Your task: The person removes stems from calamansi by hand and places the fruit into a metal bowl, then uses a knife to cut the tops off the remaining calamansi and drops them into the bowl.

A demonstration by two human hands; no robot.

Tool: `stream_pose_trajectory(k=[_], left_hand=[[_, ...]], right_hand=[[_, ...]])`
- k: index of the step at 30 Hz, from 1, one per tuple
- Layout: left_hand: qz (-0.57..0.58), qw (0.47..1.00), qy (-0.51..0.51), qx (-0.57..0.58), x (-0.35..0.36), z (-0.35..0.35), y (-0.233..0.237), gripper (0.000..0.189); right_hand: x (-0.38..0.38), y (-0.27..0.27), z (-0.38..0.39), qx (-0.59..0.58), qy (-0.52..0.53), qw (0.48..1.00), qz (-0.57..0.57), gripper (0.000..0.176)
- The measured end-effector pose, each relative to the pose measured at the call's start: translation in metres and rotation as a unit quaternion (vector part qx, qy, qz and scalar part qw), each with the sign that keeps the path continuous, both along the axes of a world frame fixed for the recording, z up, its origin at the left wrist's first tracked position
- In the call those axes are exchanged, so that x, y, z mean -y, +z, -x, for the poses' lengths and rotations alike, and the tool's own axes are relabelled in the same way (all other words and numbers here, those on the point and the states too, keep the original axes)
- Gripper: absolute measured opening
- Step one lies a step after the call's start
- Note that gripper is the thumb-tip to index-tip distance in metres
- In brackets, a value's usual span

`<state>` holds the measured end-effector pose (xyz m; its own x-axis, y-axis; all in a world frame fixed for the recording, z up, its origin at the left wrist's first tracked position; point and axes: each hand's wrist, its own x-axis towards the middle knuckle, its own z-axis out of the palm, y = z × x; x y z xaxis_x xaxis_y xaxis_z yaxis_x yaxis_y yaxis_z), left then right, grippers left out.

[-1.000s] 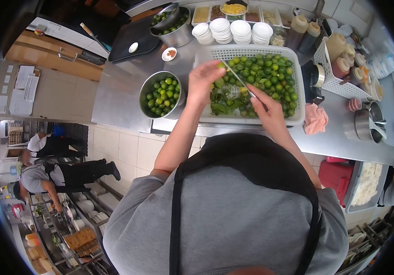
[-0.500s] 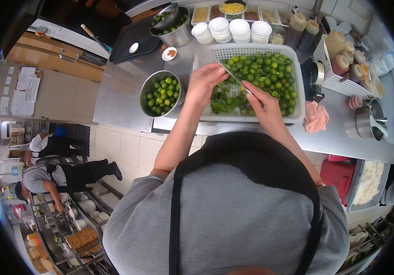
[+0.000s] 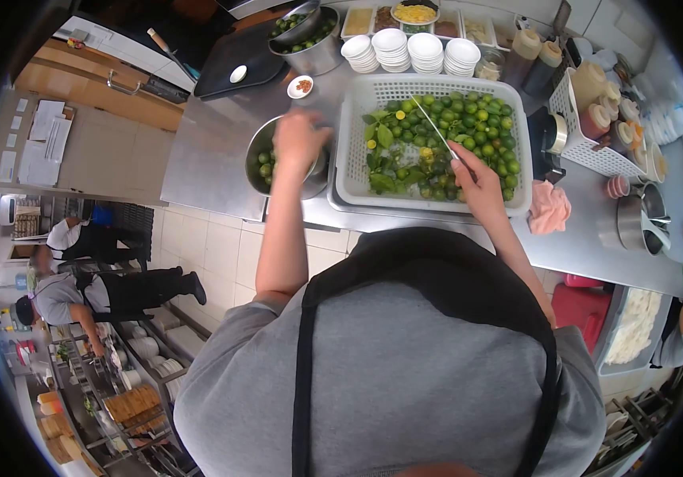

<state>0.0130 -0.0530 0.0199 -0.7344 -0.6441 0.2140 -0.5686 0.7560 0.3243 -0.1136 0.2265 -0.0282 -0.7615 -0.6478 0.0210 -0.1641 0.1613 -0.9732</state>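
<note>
My left hand (image 3: 298,143) is over the right side of a round steel pot (image 3: 257,176) that holds green limes (image 3: 265,165). Motion blurs its fingers, and whether it holds anything is unclear. My right hand (image 3: 478,181) grips a knife (image 3: 434,126) above a white perforated basket (image 3: 349,187). The blade points up and to the left. Many small green limes (image 3: 482,127) fill the basket, with leaves (image 3: 385,137) and a few yellow fruits on its left side.
Stacked white dishes (image 3: 425,52) stand behind the basket. A pink cloth (image 3: 549,208) lies to its right, near a crate of sauce bottles (image 3: 594,123). Another lime pot (image 3: 317,57) and a black tray (image 3: 239,70) are at back left. Two people (image 3: 79,298) stand far left.
My left hand has moved left from the knife tip to over the steel pot. My right hand and the knife have shifted slightly right, with the blade now steeper.
</note>
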Motion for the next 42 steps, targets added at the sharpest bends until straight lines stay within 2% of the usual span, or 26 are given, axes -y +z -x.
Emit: stream_pose_trajectory(k=[1, 2, 3, 5, 8, 13, 14, 15, 16, 17, 18, 19, 21, 23, 24, 27, 34, 36, 39, 41, 42], left_hand=[[0.023, 0.998, -0.055, 0.030, -0.011, 0.017, -0.011, 0.023], [-0.013, 0.996, -0.076, 0.034, -0.025, 0.034, -0.021, 0.022], [0.027, 0.988, -0.136, 0.073, -0.036, 0.050, -0.034, 0.017], [-0.036, 0.971, -0.110, 0.211, -0.056, 0.083, -0.045, 0.015], [0.002, 0.972, -0.113, 0.207, -0.046, 0.112, -0.113, 0.015], [0.030, 0.967, -0.157, 0.196, -0.046, 0.104, -0.086, 0.022], [-0.131, 0.977, -0.154, 0.065, -0.043, 0.097, -0.078, 0.025], [-0.288, 0.944, -0.143, -0.069, -0.044, 0.090, -0.069, 0.028], [-0.288, 0.944, -0.144, -0.067, -0.047, 0.082, -0.059, 0.028], [-0.412, 0.888, -0.142, -0.147, -0.051, 0.073, -0.049, 0.030], [-0.526, 0.809, -0.136, -0.225, -0.054, 0.065, -0.041, 0.032], [-0.525, 0.810, -0.132, -0.227, -0.057, 0.059, -0.033, 0.032], [-0.581, 0.757, -0.143, -0.260, -0.064, 0.050, -0.022, 0.032], [-0.593, 0.744, -0.129, -0.280, -0.066, 0.045, -0.022, 0.033], [-0.604, 0.730, -0.117, -0.297, -0.068, 0.043, -0.021, 0.034], [-0.573, 0.735, -0.119, -0.341, -0.079, 0.043, -0.015, 0.031], [-0.583, 0.725, -0.131, -0.341, -0.084, 0.043, -0.011, 0.023], [-0.562, 0.742, -0.138, -0.339, -0.082, 0.044, -0.014, 0.024], [-0.558, 0.741, -0.138, -0.348, -0.084, 0.044, -0.012, 0.023], [-0.554, 0.741, -0.157, -0.346, -0.092, 0.039, -0.006, 0.024], [-0.550, 0.740, -0.175, -0.345, -0.095, 0.038, -0.002, 0.025]], right_hand=[[0.000, 0.001, -0.001, 0.007, 0.001, 1.000, 0.010, 0.032], [0.000, 0.002, -0.001, 0.014, 0.001, 1.000, 0.020, 0.032], [-0.001, 0.002, -0.002, 0.013, 0.000, 1.000, 0.019, 0.032], [-0.003, 0.003, -0.003, 0.021, 0.005, 0.999, 0.028, 0.032], [-0.008, 0.002, -0.001, 0.029, -0.001, 0.999, 0.032, 0.033], [-0.009, 0.009, 0.000, 0.042, -0.017, 0.998, 0.039, 0.033], [-0.009, 0.011, -0.001, 0.042, -0.019, 0.998, 0.043, 0.033], [-0.008, 0.012, -0.002, 0.045, -0.022, 0.998, 0.044, 0.033], [-0.007, 0.013, -0.004, 0.048, -0.016, 0.997, 0.054, 0.032], [-0.005, 0.014, -0.005, 0.052, -0.008, 0.997, 0.064, 0.032], [-0.002, 0.014, -0.006, 0.052, -0.005, 0.997, 0.064, 0.032], [0.000, 0.014, -0.007, 0.055, 0.012, 0.997, 0.052, 0.032], [0.002, 0.016, -0.010, 0.058, 0.030, 0.997, 0.037, 0.032], [0.006, 0.021, -0.014, 0.002, 0.053, 0.997, 0.053, 0.032], [0.007, 0.022, -0.016, 0.002, 0.055, 0.997, 0.051, 0.032], [0.007, 0.026, -0.019, 0.003, 0.074, 0.996, 0.052, 0.032], [0.008, 0.021, -0.016, 0.043, 0.053, 0.997, 0.035, 0.031], [0.009, 0.021, -0.015, 0.066, 0.055, 0.996, 0.027, 0.031], [0.012, 0.016, -0.014, 0.068, 0.043, 0.995, 0.056, 0.032], [0.013, 0.010, -0.005, 0.092, -0.008, 0.996, 0.008, 0.033], [0.012, 0.005, 0.002, 0.056, -0.028, 0.998, 0.005, 0.034]])
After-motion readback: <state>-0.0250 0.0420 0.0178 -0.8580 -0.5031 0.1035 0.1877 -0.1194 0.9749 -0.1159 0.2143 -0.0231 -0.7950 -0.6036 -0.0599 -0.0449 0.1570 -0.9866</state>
